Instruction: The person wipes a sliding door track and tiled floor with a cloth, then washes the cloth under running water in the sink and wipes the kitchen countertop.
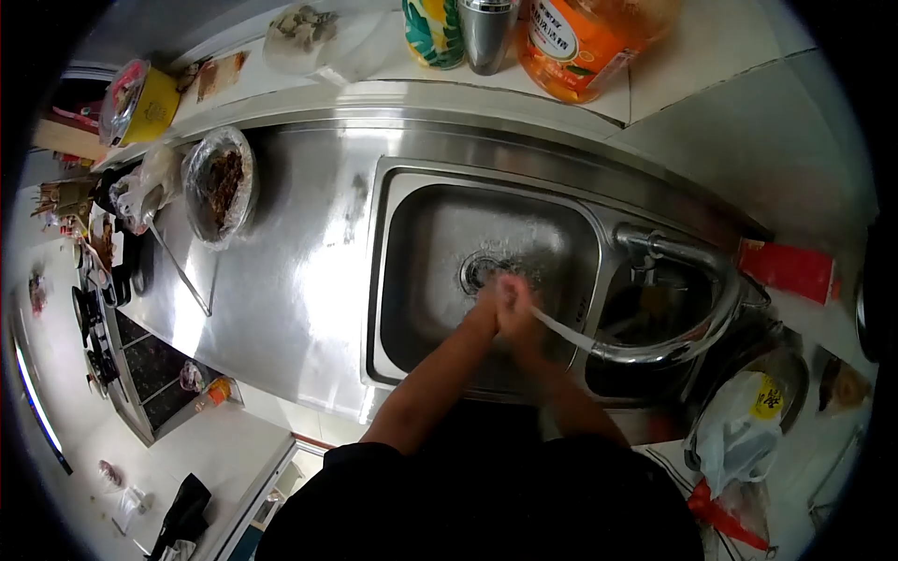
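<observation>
Over the left basin of the steel sink (378, 271), my left hand (487, 301) and my right hand (514, 304) are pressed against each other. A stream of water (563, 331) runs onto them from the curved chrome faucet (713, 318) on the right. Motion smears the fingers, so their closing cannot be made out, and no object shows in either hand. Just beyond them lies the round drain (481, 269), with water splashing around it.
A plastic-covered bowl (223, 187) with dark contents stands on the left counter. An orange detergent bottle (571, 51), a metal shaker (486, 37) and a green-yellow can (434, 33) line the back ledge. A white plastic bag (739, 435) sits at the right.
</observation>
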A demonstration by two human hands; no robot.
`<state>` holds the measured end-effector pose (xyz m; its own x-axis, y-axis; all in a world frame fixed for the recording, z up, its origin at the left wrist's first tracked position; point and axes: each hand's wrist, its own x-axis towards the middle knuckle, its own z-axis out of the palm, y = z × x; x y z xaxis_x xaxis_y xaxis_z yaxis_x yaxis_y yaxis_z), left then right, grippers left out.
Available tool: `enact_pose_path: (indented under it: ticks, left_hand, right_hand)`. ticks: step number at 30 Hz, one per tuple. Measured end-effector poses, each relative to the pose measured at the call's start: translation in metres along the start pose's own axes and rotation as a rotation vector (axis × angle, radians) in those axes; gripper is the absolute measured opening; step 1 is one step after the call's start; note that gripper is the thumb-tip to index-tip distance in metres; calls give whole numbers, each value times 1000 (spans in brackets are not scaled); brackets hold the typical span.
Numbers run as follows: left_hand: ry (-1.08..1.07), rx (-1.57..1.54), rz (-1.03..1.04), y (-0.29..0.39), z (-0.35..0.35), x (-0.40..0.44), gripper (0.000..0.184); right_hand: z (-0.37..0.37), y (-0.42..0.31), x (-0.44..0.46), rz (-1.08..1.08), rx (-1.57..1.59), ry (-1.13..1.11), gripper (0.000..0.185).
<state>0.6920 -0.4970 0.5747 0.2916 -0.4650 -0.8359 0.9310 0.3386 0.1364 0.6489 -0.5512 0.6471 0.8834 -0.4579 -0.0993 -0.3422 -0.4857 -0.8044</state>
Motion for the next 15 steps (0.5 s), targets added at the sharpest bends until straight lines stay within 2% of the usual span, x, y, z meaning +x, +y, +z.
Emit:
enact_pose_path:
  ticks: [1, 3, 4, 5, 7, 8, 9, 10, 12, 13, 15]
  left_hand:
    - [49, -32, -28, 5, 5, -7, 33]
    - [161, -97, -89, 6, 9, -23, 34]
    - [136, -139, -48, 7, 8, -27, 33]
    - [107, -183, -5, 7, 8, -30, 33]
    - [47, -314, 10, 4, -4, -24, 34]
    - [8, -255, -45, 9, 1, -31, 36]
    - [-28, -192, -101, 15, 7, -42, 38]
    - [-58, -133, -159, 20, 10, -53, 39]
    - [-353, -140, -209, 6, -53, -3, 47]
    - [-570, -260, -304, 6, -73, 10, 50]
    - [-103, -102, -200, 4, -37, -15, 57]
  right_hand:
    - [-2, -19, -9, 40, 84, -61, 20]
    - [13, 42, 7, 193, 161, 72, 25]
    - [23, 62, 18, 269, 207, 144, 28]
    - [-12, 15, 34, 322, 68, 64, 28]
    - [-9, 18, 35, 107, 19, 134, 27]
    - [-10, 20, 37, -5, -9, 170, 26]
    - [-9, 11, 29, 144, 69, 24, 24]
    - [-5, 0, 12, 109, 159, 10, 24]
    - [4, -25, -14, 42, 340, -20, 24]
    - [7, -27, -17, 58, 310, -5, 23]
    - [12, -27, -21, 86, 252, 27, 23]
